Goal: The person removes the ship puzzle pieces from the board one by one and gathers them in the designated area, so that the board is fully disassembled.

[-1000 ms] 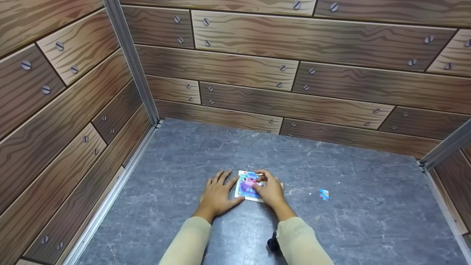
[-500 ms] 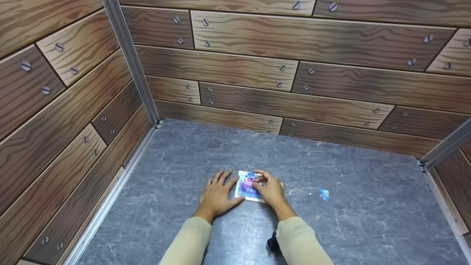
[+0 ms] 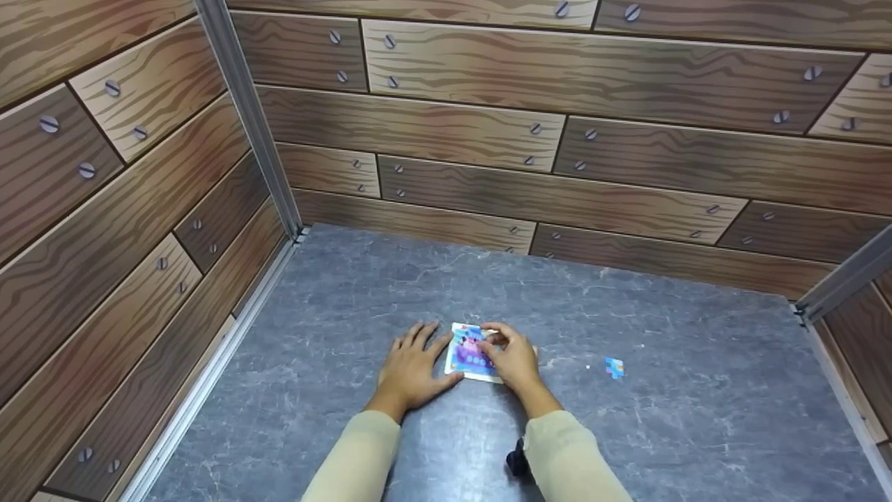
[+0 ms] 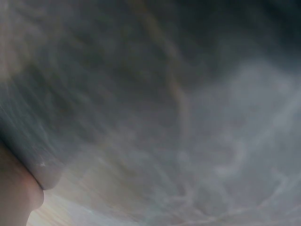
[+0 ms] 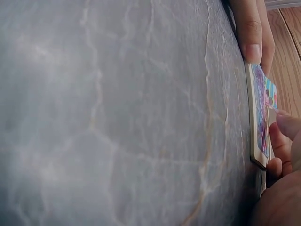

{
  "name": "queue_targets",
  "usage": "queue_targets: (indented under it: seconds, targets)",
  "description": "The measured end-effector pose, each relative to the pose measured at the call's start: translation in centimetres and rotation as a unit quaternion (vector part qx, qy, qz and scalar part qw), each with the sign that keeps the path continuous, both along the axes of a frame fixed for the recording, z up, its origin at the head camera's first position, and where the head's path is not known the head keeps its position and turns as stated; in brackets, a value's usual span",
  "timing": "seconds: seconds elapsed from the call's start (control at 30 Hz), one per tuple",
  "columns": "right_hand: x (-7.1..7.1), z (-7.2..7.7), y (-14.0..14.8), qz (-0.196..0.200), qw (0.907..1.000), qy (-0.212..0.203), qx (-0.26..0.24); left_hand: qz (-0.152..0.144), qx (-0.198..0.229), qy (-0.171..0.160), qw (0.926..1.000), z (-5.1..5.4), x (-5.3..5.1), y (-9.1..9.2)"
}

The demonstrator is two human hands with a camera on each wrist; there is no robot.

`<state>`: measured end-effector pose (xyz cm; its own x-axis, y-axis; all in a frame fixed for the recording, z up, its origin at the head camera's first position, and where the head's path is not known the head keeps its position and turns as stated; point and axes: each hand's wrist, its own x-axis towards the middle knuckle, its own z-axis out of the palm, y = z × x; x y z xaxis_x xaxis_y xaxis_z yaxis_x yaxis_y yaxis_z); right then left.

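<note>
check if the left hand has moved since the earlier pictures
No, the left hand shows no visible shift in any direction, judged against the left corner post in the head view.

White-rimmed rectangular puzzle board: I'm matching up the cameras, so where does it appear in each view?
Head: the white-rimmed rectangular puzzle board lies below centre, between the left hand and right hand.
Left wrist: not visible.
Right wrist: near the right edge, around mid-height, seen at a steep slant.
Shared landmark: the grey marbled tabletop, in all three.

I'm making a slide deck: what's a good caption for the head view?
Left hand touching the puzzle, right hand over it, loose piece to the right.
</note>
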<state>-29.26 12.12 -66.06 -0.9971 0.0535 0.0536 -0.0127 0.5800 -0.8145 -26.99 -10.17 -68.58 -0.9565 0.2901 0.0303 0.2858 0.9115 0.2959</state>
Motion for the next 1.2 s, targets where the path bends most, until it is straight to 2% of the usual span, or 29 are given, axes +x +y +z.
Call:
queue_targets:
  seconds: [0.3,0.63,0.83,1.2]
  targets:
    - [0.13,-0.05,-0.01,-0.01,0.9999,-0.002,-0.001,-0.001,0.005,0.001,1.0,-0.06,0.02,0.02]
    - [-0.04,-0.18,0.07,-0.049,0.9985,-0.001,-0.023,0.002,0.005,0.003,1.0,-0.07,-0.01,0.0]
    - [-0.04,-0.31,0.24,-0.071,0.9973,0.0,-0.016,0.002,0.003,-0.002,1.0,-0.04,-0.03,-0.02]
    - [0.14,-0.43,0.3,-0.08,0.9966,0.013,0.014,0.003,-0.002,-0.011,0.9999,0.19,-0.08,-0.04]
